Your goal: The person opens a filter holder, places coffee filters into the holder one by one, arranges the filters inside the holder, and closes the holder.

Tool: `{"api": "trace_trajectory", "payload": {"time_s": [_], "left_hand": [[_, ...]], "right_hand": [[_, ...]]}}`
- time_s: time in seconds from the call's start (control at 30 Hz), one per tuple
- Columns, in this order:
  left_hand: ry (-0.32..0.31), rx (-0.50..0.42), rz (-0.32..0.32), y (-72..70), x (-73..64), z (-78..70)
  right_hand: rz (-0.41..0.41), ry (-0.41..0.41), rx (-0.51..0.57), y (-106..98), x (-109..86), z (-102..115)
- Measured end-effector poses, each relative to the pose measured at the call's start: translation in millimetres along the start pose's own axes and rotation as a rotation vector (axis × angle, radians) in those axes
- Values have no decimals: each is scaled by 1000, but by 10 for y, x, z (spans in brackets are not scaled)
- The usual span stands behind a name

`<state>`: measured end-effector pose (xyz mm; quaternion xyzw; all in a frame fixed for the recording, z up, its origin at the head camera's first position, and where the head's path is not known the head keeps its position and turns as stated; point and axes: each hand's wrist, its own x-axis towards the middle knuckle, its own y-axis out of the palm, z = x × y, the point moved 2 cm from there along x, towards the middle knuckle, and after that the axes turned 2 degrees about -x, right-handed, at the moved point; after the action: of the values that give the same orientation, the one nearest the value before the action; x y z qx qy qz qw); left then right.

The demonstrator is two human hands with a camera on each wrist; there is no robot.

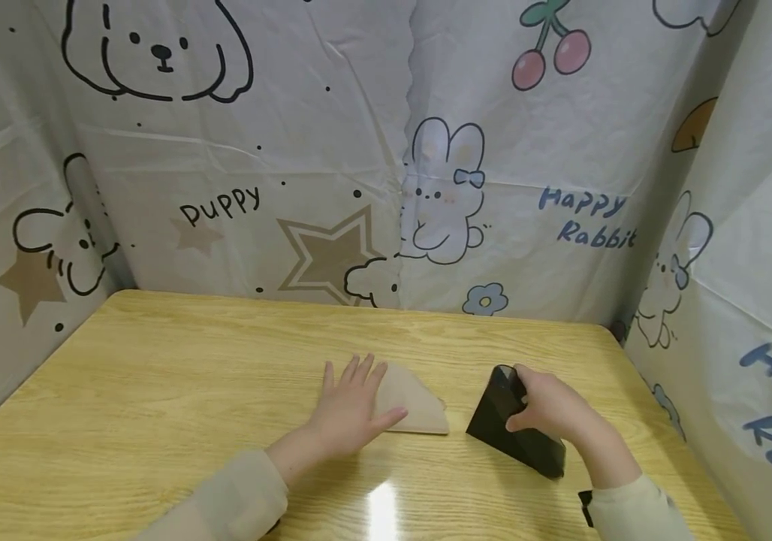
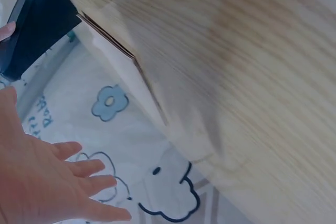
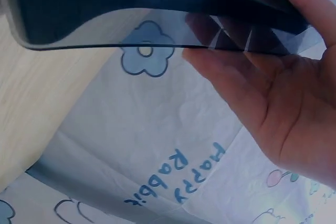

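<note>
1. The stack of paper (image 1: 413,402), pale and wedge-shaped, lies on the wooden table (image 1: 176,383); the left wrist view shows its thin layers edge-on.
2. The left hand (image 1: 352,409) is over the left side of the paper, its fingers spread apart and holding nothing; the left wrist view shows a gap between hand and paper.
3. The dark box (image 1: 517,432), smoky and see-through in part, is tilted just to the right of the paper. I cannot tell whether its bottom touches the table.
4. The right hand (image 1: 551,406), farther right of the paper, grips the box between thumb and fingers.
5. Behind the paper hangs a printed sheet (image 1: 332,165), with a rabbit (image 1: 443,233) and a blue flower (image 1: 485,299) beyond and to the right of the paper.
6. A bright reflection (image 1: 382,511) shows on the table, nearer the person than the paper.
</note>
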<state>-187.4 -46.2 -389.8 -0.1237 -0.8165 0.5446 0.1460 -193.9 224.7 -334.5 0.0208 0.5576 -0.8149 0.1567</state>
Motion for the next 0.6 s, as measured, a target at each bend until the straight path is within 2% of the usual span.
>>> {"api": "trace_trajectory", "payload": {"time_s": [0.1,0.27,0.47,0.6], "left_hand": [[46,-4,9,13,-8,-70],[118,-42,28,32,-30,-184],[133,-150,128,6,-58,-330],[138,-184,165,-25,-71,-398]], "right_hand": [[24,-45,2,18,-33,43],[59,-64,-23,73,-77,128],[83,-51,-69,155,-126,269],[97,-112,-75,219,-133,406]]}}
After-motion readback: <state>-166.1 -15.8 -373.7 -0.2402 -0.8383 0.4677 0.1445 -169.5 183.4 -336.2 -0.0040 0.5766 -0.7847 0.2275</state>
